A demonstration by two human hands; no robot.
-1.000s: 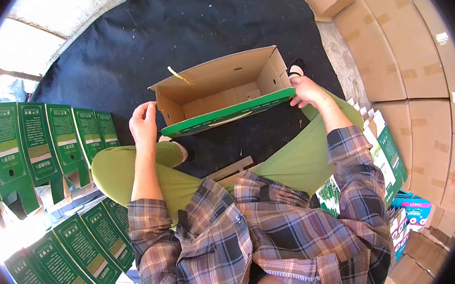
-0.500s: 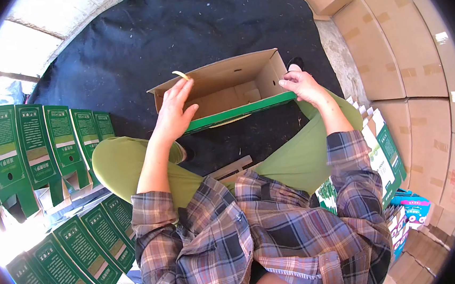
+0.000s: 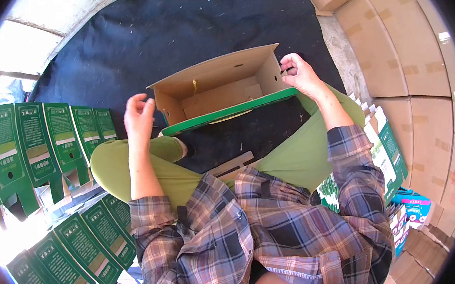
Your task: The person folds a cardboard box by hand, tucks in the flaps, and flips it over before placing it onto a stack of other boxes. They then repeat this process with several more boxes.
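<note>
An open cardboard box (image 3: pixel 225 111), brown inside with a green front edge, sits on the dark ground sheet between my legs. My left hand (image 3: pixel 140 116) is just outside its left end, fingers bent and nothing in them. At the opposite end, my right hand (image 3: pixel 301 76) is beside the right wall, thumb apart from the curved fingers and its tip close to the rim. A short yellow strip (image 3: pixel 195 86) shows against the inside of the far wall. The box's underside is hidden.
Rows of green printed boxes (image 3: pixel 35 146) stand at my left. Large brown cartons (image 3: pixel 390 38) are stacked along the right. More green-and-white cartons (image 3: pixel 391 148) are beside my right leg, with blue-and-pink packaging (image 3: pixel 414 208) behind. A black sheet (image 3: pixel 202 21) covers the ground ahead.
My left hand has left the box's opening and moved left, outside its end. The yellow strip, earlier at my left fingertips, now shows inside the box. My right hand has shifted slightly up.
</note>
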